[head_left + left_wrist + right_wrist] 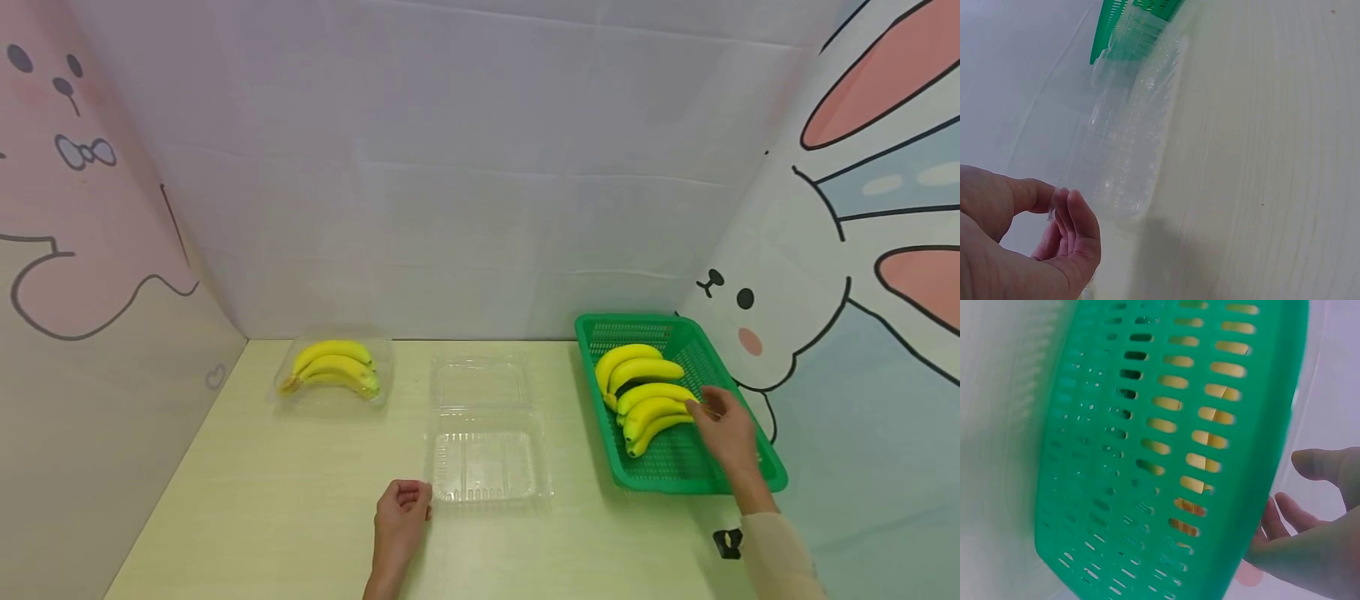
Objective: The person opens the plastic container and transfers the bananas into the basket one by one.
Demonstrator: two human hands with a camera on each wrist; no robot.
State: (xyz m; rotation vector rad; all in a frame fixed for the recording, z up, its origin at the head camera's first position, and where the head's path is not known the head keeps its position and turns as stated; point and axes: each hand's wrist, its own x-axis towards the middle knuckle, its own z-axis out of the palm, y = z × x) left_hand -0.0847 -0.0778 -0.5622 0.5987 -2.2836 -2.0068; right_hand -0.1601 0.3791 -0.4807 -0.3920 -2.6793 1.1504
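My left hand pinches the near left corner of a clear plastic clamshell box, which lies unfolded with its lid at the back. In the left wrist view, thumb and fingers meet on the thin plastic edge. Over the right part of a green basket is my right hand, its fingertips at the right end of a bunch of yellow bananas. Thumb and fingers stand apart in the right wrist view, where the basket wall hides the bananas mostly. A second banana bunch lies behind the first.
At the back left stands another clear box with a banana bunch inside. A small black object lies near the right sleeve. White cloth walls off the back, and printed panels stand on both sides.
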